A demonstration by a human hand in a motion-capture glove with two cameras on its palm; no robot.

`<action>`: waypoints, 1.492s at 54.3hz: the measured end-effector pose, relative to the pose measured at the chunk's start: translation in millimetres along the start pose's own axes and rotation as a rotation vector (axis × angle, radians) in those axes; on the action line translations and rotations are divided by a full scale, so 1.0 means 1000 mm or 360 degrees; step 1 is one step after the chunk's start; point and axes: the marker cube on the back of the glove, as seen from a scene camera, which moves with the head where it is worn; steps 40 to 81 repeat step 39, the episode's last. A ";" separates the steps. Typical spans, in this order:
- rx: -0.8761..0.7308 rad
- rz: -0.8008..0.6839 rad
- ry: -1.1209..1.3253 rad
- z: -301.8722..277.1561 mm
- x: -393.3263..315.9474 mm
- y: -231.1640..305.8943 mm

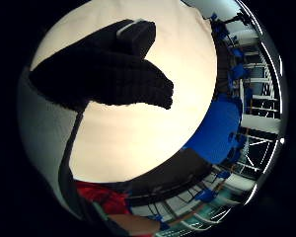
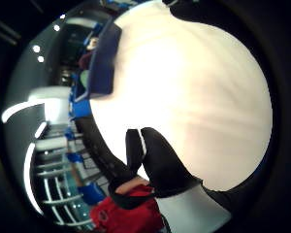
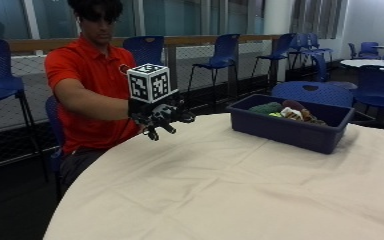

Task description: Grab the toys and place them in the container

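A person in a red shirt sits at a round table (image 3: 232,200) covered with a cream cloth, the gloved right hand (image 3: 157,117) raised above the table's near edge with its fingers hanging loosely curled and holding nothing. The toys (image 3: 286,111) lie piled inside the dark blue container (image 3: 288,131), which stands on the cloth well apart from the hand, toward the table's far side

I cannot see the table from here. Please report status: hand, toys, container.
Right hand above table edge, fingers relaxed, holding nothing. Toys in the blue container. No toy visible on the tablecloth. Nothing in the way.
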 end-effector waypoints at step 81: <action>-0.0015 0.0009 -0.0069 0.019 -0.007 0.012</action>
